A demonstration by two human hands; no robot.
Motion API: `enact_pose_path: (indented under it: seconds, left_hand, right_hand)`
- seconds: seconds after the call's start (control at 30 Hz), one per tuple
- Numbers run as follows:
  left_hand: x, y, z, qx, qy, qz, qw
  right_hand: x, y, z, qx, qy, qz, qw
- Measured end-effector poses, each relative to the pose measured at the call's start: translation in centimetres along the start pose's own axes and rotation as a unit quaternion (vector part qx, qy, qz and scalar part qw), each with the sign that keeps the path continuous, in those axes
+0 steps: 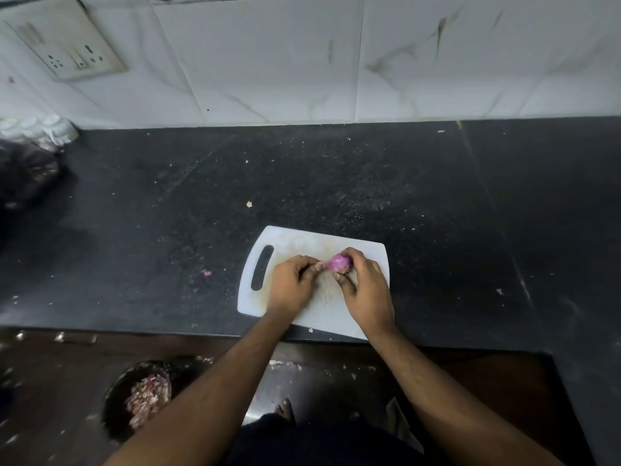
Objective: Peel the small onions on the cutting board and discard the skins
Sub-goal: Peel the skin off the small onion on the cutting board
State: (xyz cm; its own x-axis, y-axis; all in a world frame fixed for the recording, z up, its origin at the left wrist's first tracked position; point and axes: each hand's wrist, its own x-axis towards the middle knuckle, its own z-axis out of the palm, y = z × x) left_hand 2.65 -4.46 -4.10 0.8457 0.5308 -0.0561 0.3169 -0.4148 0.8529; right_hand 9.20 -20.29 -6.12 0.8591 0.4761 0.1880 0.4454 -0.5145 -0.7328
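A small purple onion (339,262) is held just above the white cutting board (289,243) near the counter's front edge. My right hand (364,290) grips the onion from the right, fingers curled over it. My left hand (292,284) pinches a strip of pale skin at the onion's left end. No other onion shows on the board.
The black counter (302,183) runs back to a tiled wall. A scrap of purple skin (206,272) lies left of the board. On the floor below left stands a dark bin (117,398) holding onion skins (149,398). A dark bag (27,176) sits at the far left.
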Motion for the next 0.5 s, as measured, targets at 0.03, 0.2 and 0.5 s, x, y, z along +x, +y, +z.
enact_pose_path:
  seconds: [0.03, 0.2, 0.5]
  left_hand:
    - [0.0, -0.3, -0.2, -0.009, 0.022, -0.021, 0.999]
    - [0.3, -0.9, -2.0, 0.036, 0.028, -0.071, 0.996]
    - [-0.8, 0.3, -1.4, 0.042, -0.047, 0.075, 0.995]
  right_hand:
    - [0.0, -0.1, -0.1, 0.006, 0.004, 0.001, 1.0]
    - [0.1, -0.4, -0.2, 0.029, -0.004, -0.005, 1.0]
    - [-0.2, -1.2, -0.3, -0.014, -0.038, -0.032, 0.999]
